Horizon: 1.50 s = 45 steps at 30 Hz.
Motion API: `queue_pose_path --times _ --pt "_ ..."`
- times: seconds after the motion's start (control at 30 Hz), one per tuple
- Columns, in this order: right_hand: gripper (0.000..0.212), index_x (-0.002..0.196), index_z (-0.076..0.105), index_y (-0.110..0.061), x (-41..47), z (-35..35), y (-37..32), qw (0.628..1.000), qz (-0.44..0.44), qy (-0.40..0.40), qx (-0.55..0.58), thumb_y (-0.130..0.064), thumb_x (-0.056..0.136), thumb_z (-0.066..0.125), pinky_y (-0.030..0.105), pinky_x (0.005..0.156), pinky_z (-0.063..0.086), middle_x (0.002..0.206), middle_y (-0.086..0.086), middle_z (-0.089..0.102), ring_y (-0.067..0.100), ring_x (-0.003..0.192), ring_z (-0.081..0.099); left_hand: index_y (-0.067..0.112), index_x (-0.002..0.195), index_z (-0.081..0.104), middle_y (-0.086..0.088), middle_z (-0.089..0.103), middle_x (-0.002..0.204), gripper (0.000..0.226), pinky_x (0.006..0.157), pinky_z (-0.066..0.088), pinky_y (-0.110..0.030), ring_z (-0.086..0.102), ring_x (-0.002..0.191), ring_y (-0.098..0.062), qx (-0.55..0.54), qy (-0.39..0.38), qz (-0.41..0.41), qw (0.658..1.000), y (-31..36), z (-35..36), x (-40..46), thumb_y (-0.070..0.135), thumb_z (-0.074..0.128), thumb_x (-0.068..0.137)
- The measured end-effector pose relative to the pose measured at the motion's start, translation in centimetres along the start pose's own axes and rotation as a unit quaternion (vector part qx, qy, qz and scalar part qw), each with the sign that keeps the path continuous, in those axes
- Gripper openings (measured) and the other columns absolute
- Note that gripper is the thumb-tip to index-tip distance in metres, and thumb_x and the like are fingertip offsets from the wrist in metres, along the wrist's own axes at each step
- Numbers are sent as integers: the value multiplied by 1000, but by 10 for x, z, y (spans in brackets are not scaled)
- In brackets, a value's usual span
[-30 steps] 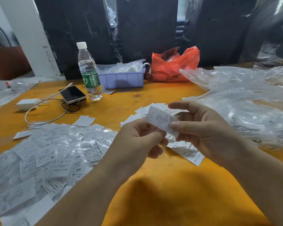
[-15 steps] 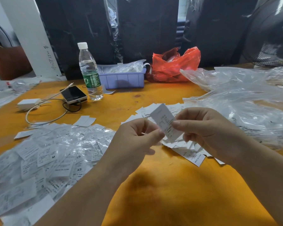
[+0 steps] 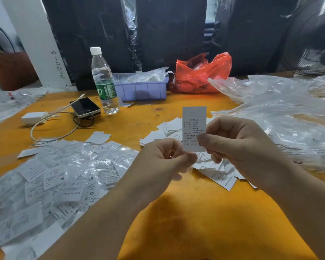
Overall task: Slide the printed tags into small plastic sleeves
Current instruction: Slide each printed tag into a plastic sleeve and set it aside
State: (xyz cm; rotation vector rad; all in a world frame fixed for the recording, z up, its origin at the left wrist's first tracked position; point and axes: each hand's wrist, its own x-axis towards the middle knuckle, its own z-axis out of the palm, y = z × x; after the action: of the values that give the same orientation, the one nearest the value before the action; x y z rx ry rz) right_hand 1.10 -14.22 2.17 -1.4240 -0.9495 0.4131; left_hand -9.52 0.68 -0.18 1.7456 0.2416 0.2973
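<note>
A white printed tag (image 3: 194,124) stands upright in front of me, above the yellow table (image 3: 186,212). My right hand (image 3: 238,145) pinches its lower right side between thumb and fingers. My left hand (image 3: 161,164) pinches its bottom edge with thumb and forefinger; whether a clear sleeve is around the tag I cannot tell. Under the hands lies a loose pile of bare tags (image 3: 176,128). To the left spreads a heap of tags in clear sleeves (image 3: 60,177).
Crumpled clear plastic bags (image 3: 281,113) cover the right side. At the back stand a water bottle (image 3: 103,81), a purple tray (image 3: 141,89) and a red bag (image 3: 201,74). A phone (image 3: 85,107), a white charger (image 3: 33,117) and cables lie back left.
The tag has turned from a tilt to upright and risen a little. Both hands have shifted their pinch toward its lower end.
</note>
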Motion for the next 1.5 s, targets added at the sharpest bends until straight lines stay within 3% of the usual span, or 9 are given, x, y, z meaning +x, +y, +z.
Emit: queue_pose_path --times 0.13,0.27,0.47,0.73,0.83,1.0,1.13,1.33,1.5 --pt "9 69 71 -19 0 1 0 1000 -3 -9 -11 -27 69 72 26 51 44 72 16 68 13 52 49 13 99 72 -10 68 85 21 63 52 -20 60 67 -6 22 -22 17 999 0 1 -1 26 75 83" --pt "15 74 68 -9 -1 1 1 1000 9 -18 -23 -23 70 71 25 51 44 78 23 68 11 53 51 27 96 74 -2 69 83 13 65 52 -21 60 69 -6 23 -40 31 998 1 0 -2 25 72 84" --pt "17 77 68 -6 0 0 2 999 19 -13 -31 -22 70 70 23 50 44 69 7 69 8 52 53 28 100 74 5 68 79 16 63 49 -21 58 69 -8 21 -67 26 997 5 -2 -4 21 69 86" --pt "8 75 69 -8 -1 0 4 998 24 -18 -56 -7 83 69 24 50 43 63 6 65 8 51 51 27 97 76 -4 68 78 14 58 44 -12 53 65 -7 35 -71 54 995 4 -2 -4 18 69 88" --pt "9 74 68 -4 0 -2 4 997 15 -1 -77 -5 83 69 26 50 41 61 5 64 9 49 49 30 97 76 5 67 73 14 56 42 -10 54 64 -6 38 -66 54 996 3 -3 -4 22 70 86" --pt "9 76 65 4 0 -1 4 996 -11 1 -90 0 84 66 11 49 41 62 0 68 3 49 57 23 98 76 -8 66 77 13 55 41 -11 54 63 -7 50 -55 59 995 1 -4 -2 24 71 85" --pt "13 71 64 1 0 -2 3 996 -19 14 -82 0 83 68 11 48 40 59 0 66 1 47 54 14 96 75 -13 63 74 15 54 39 -12 51 62 -8 58 -51 69 995 0 -4 -1 24 71 86" --pt "14 71 69 -11 1 -1 4 996 15 -4 -90 -7 84 69 26 50 41 61 4 65 9 49 49 32 95 76 7 63 69 13 54 40 -10 50 61 -6 59 -54 75 994 1 -3 -2 24 69 89" --pt "19 69 70 -17 2 0 5 997 37 -29 -66 -7 85 69 23 50 45 78 18 69 10 53 51 30 97 75 -6 63 74 11 54 41 -12 51 61 -5 64 -39 80 994 2 -2 -3 26 69 88"
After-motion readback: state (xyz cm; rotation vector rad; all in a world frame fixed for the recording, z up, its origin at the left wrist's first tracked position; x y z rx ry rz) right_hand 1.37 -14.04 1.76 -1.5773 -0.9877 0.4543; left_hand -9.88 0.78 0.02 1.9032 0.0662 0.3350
